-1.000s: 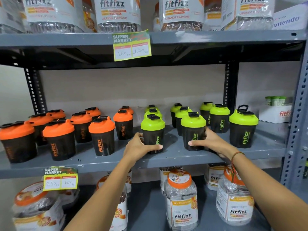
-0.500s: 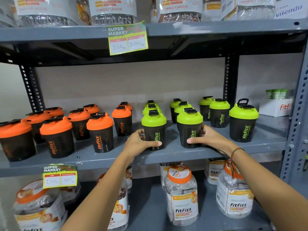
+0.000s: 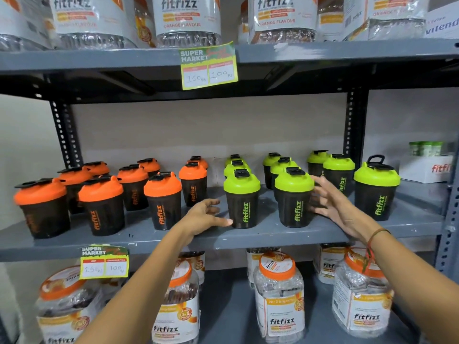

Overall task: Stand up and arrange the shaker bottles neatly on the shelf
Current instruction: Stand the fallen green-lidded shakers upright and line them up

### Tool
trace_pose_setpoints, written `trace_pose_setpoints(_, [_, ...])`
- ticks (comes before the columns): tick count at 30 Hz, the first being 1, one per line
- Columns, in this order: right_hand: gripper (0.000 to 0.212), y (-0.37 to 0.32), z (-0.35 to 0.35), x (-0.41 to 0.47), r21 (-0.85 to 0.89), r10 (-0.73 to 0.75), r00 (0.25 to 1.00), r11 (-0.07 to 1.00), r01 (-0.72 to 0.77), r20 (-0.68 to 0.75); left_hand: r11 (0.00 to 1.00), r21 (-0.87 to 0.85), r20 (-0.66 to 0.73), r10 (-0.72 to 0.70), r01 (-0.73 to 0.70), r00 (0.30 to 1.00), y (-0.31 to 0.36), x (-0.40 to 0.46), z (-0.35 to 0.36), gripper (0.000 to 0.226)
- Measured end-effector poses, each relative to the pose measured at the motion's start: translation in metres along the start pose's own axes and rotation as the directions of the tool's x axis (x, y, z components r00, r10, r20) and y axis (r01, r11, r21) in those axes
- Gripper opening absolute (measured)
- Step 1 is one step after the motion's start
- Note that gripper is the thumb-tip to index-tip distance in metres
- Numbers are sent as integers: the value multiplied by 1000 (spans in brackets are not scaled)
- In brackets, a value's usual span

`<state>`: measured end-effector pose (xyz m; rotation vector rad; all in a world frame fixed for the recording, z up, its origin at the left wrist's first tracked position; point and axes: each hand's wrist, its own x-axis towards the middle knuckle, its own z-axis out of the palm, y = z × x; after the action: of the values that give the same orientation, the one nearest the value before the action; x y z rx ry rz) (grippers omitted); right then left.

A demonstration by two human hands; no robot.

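Note:
Black shaker bottles stand upright in rows on the grey middle shelf [image 3: 248, 238]. Several with orange lids [image 3: 162, 202] fill the left half, several with green lids the right half. My left hand [image 3: 205, 216] is open just left of a front green-lidded shaker [image 3: 242, 199], fingertips near its base. My right hand [image 3: 330, 202] is open with fingers spread beside the second front green-lidded shaker [image 3: 294, 197], barely off its right side. Another green-lidded shaker [image 3: 376, 191] with a raised loop stands alone at the right.
Large fitfizz jars [image 3: 279, 296] fill the shelf below and more jars [image 3: 187, 19] line the shelf above. Price tags [image 3: 208, 67] hang from the shelf edges. A white fitfizz box [image 3: 427, 168] sits at the far right, next to a metal upright [image 3: 449, 219].
Both hands have let go of the two front green-lidded shakers and drawn slightly outward, fingers opening. The two shakers stay upright at the shelf front.

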<state>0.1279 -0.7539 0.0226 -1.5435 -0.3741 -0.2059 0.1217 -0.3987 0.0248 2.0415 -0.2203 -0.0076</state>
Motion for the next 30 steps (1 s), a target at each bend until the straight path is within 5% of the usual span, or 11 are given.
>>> trace_pose_setpoints(4, [50,-26,-2,24,-58,-136,942,991,124,-308,867,498,-123,97,-24,988,-9,-1,-5,40])
trace_pose_setpoints(7, [27,-47,-5,57,-257,-287,862,947,191,-417,679,732,1,82,-57,997,-15,0,5,47])
trace_pose_setpoints(11, [34,-64,-5,98,-544,-304,901,834,95,-308,614,784,46,93,-94,995,-20,4,7,55])
trace_pose_setpoints(15, [76,-69,4,125,-791,-59,991,609,-57,-117,601,792,20,150,-107,989,-25,3,8,55])
trace_pose_setpoints(19, [96,-63,10,143,-861,142,989,497,-111,-45,589,801,-11,197,-109,980,-28,5,9,53])
trace_pose_setpoints(30, [62,-49,-7,160,-737,206,972,673,-58,111,586,805,-48,222,-94,974,-32,6,10,51])
